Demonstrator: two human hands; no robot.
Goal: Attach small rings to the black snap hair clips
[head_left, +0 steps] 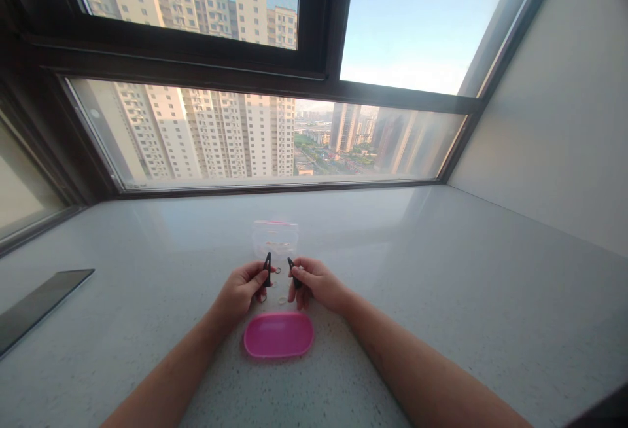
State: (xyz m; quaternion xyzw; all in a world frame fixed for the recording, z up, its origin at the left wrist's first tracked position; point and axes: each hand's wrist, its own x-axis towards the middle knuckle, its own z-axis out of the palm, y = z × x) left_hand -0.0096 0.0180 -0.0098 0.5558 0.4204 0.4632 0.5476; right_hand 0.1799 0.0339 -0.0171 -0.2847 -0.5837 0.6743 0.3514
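Observation:
My left hand [240, 287] pinches a black snap hair clip [267, 269] upright between thumb and fingers. My right hand [314, 284] holds a second black hair clip [294, 273], tilted toward the first, and the two clips stand close together without touching. Several small pale rings [282, 300] lie on the counter just below the hands. Nearest my wrists, a pink oval dish or lid [279, 334] rests on the counter. Behind the hands stands a transparent plastic container [275, 238] with a pink rim and small pale items inside.
A speckled pale stone sill [392, 251] runs under a dark-framed window [275, 133] with high-rise buildings beyond. A dark flat slab [44, 307] lies at the left edge. A pale wall [540, 120] rises on the right.

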